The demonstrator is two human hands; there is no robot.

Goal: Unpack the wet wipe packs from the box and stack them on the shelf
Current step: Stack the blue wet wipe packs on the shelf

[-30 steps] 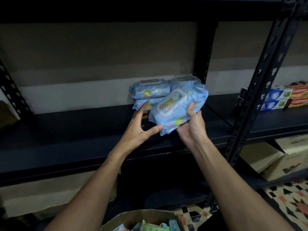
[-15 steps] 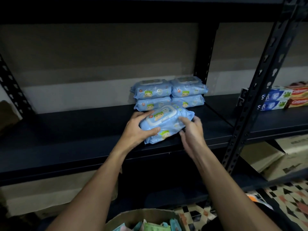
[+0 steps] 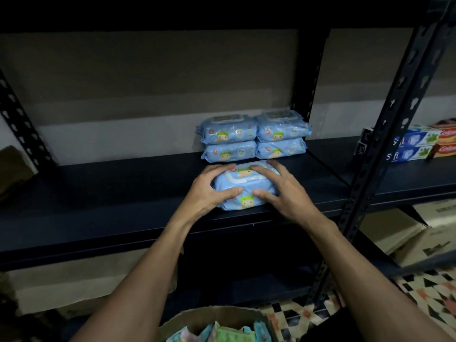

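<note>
A blue wet wipe pack (image 3: 244,186) lies flat on the black shelf board (image 3: 118,193), near its front edge. My left hand (image 3: 209,190) grips its left end and my right hand (image 3: 283,191) grips its right end, fingers over the top and thumbs on the front face. Right behind it stand two stacks of two matching blue packs (image 3: 253,138) against the back wall. At the bottom edge the open cardboard box (image 3: 219,317) shows several more packs, blue and green.
A black perforated upright (image 3: 385,149) rises to the right of my hands. Beyond it, toothpaste cartons (image 3: 417,146) sit on the neighbouring shelf. Cardboard boxes (image 3: 409,240) rest on the lower level at right. The upper shelf board hangs close overhead.
The pack came down from mid-air in front of the stacks onto the shelf board and was turned square. Both hands moved onto its ends.
</note>
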